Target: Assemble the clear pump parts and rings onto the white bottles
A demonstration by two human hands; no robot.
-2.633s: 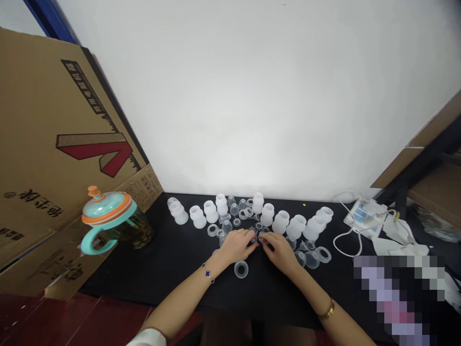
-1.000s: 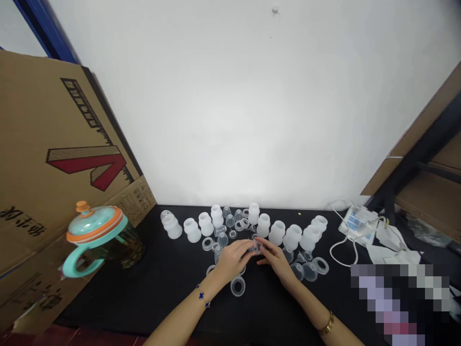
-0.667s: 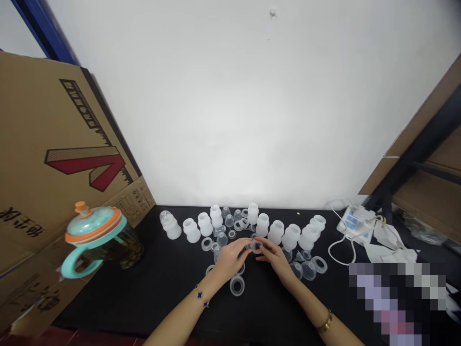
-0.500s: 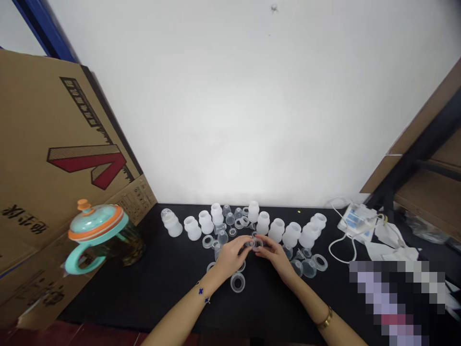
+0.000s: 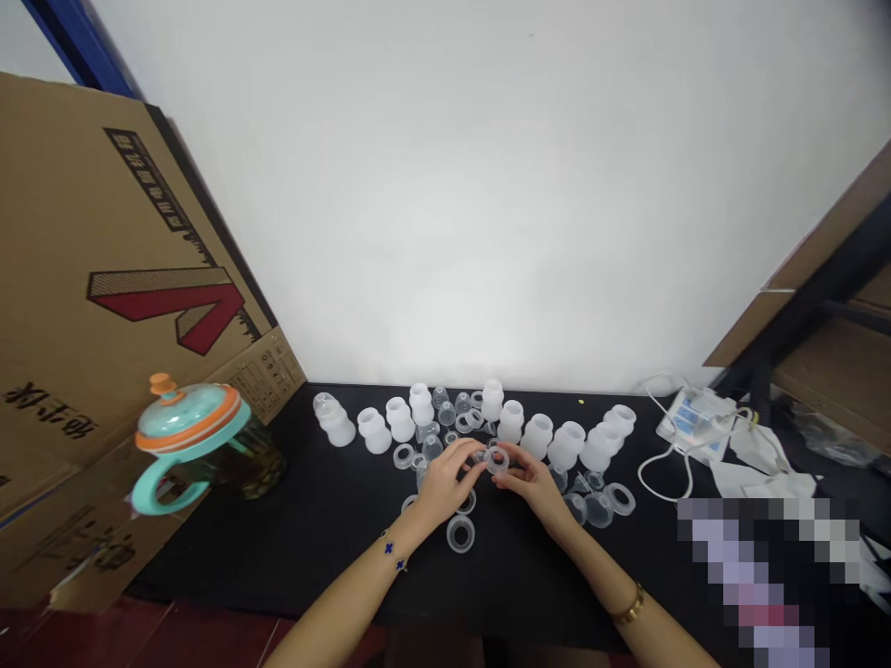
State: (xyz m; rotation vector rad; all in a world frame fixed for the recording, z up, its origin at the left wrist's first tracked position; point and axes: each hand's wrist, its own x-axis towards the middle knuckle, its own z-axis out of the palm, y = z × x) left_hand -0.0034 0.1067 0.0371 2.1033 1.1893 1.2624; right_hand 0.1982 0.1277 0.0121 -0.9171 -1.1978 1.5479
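Note:
My left hand (image 5: 445,481) and my right hand (image 5: 535,482) meet over the middle of the black table (image 5: 320,538). Between their fingertips they pinch a small clear plastic ring (image 5: 497,459), held just above the table. Behind the hands stands a curved row of white translucent bottles (image 5: 519,422). Several clear domed caps and rings lie scattered around them. One loose ring (image 5: 460,533) lies near my left wrist, and a clear cap (image 5: 597,508) sits to the right of my right hand.
A glass jug with a teal and orange lid (image 5: 195,445) stands at the left, against a large cardboard box (image 5: 104,306). White cables and a small device (image 5: 692,422) lie at the right. A white wall rises behind the table.
Both hands have stayed together at the table's middle, lifting the small clear ring slightly and working it between the fingertips. The camera has shifted a little.

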